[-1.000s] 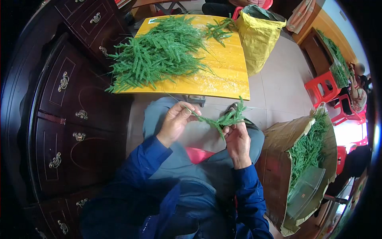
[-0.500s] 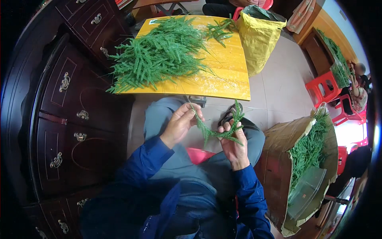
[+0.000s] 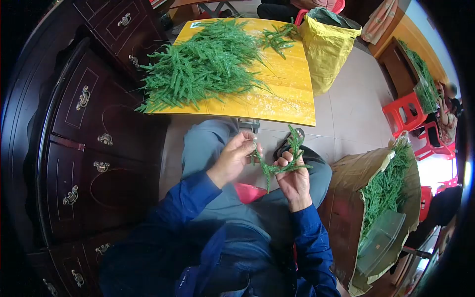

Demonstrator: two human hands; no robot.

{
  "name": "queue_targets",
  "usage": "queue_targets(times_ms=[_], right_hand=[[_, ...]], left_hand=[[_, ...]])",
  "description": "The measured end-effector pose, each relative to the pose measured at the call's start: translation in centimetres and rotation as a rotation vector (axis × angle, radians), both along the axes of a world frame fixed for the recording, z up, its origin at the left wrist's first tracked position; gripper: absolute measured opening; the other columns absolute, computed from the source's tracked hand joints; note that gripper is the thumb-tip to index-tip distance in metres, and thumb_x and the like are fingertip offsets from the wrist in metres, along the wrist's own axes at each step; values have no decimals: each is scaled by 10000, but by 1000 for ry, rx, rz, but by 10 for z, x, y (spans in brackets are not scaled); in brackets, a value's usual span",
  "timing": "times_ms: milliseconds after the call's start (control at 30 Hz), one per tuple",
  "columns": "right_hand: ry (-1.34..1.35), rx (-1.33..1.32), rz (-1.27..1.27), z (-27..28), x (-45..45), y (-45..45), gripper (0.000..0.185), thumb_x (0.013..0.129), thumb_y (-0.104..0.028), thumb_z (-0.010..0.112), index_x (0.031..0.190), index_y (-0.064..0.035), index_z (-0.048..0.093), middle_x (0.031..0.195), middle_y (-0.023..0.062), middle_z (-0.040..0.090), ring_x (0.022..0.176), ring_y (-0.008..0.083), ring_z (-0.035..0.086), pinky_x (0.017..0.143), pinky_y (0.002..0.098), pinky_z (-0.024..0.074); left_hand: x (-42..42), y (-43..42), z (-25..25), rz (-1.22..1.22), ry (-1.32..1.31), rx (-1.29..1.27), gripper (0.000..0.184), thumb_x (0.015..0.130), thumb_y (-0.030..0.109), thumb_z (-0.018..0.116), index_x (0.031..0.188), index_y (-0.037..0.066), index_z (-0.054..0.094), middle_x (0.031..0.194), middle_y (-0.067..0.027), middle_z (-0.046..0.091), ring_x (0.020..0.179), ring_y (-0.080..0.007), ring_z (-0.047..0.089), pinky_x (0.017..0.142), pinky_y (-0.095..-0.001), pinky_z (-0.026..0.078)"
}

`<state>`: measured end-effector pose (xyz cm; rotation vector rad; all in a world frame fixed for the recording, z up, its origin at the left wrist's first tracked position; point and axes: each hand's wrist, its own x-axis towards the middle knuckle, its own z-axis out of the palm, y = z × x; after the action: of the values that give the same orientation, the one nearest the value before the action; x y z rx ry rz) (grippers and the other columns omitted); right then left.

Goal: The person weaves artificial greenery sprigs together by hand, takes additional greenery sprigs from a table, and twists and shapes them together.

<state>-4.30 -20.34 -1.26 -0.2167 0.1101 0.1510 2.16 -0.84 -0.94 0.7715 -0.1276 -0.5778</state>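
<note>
An artificial pine sprig (image 3: pixel 271 170) with thin green needles hangs between my two hands above my lap. My left hand (image 3: pixel 236 156) pinches its left end between thumb and fingers. Around its middle, the fingers of my right hand (image 3: pixel 293 180) are closed, and one branch points up past the fingertips. Just beyond my knees, a large pile of green pine sprigs (image 3: pixel 203 64) covers much of the yellow table (image 3: pixel 282 106). A smaller bunch of sprigs (image 3: pixel 278 39) lies at the table's far right.
A yellow sack (image 3: pixel 324 54) stands against the table's right side. At my right is a cardboard box (image 3: pixel 346 183) holding more greenery. Dark wooden drawers (image 3: pixel 74 148) line my left. A pink-red object (image 3: pixel 249 193) shows between my legs. Red stools (image 3: pixel 403 114) and other people are farther off.
My left hand has moved slightly right, closer to my right hand, and the sprig sags more between them. The whole view has shifted a little.
</note>
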Motion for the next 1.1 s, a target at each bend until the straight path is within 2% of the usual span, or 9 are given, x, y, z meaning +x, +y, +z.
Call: queue_targets(times_ms=[133,233,267,367,500,733,933,1100], right_hand=[[13,-92,8,-2,-2,4,279,1029,-350,478,1102,-85,528,904,5,533,840,150,547,899,342,485],[95,-256,-23,3,-1,9,244,1016,-356,514,1007,-113,538,863,12,535,800,153,555,841,357,471],[100,-282,-27,5,-1,10,248,1011,-351,528,994,-104,537,849,19,536,796,156,558,839,366,475],[90,-306,-32,10,-1,16,261,1008,-345,535,976,-86,542,837,25,541,791,163,566,824,364,487],[102,-307,16,17,-2,15,277,1003,-336,544,957,-63,548,822,37,559,776,173,579,801,347,501],[95,-366,92,18,-3,14,242,999,-291,556,977,-50,562,826,55,589,753,173,592,796,339,513],[170,-343,99,8,-2,13,205,1001,-254,548,993,-49,564,821,59,617,726,179,613,772,341,535],[236,-419,67,14,1,12,155,1010,-197,514,1056,-55,557,894,71,638,782,185,640,810,349,542]], left_hand=[[-5,-9,0,92,-109,71,121,971,131,607,1067,69,568,934,-44,648,888,-144,628,815,-292,510],[-11,-18,3,143,-188,239,101,971,123,610,1043,57,585,916,-38,651,825,-125,629,771,-269,512],[-14,-20,6,147,-200,256,88,968,105,614,1024,39,605,901,-36,654,790,-113,629,730,-249,510],[-17,-25,8,77,-345,322,95,966,81,610,1038,19,612,896,-37,656,794,-112,634,720,-243,506],[-11,-26,15,-103,-334,263,128,955,64,614,1068,7,605,917,-82,680,792,-132,655,700,-248,514],[13,-15,24,-385,-91,52,285,910,72,670,1171,29,564,921,-113,688,776,-173,672,693,-272,531],[8,-16,14,-342,-158,148,188,901,11,655,1087,10,630,879,-111,693,763,-183,680,723,-309,557],[8,-16,5,-152,-50,140,130,906,17,638,1033,-8,649,860,-94,686,751,-164,672,712,-302,557]])
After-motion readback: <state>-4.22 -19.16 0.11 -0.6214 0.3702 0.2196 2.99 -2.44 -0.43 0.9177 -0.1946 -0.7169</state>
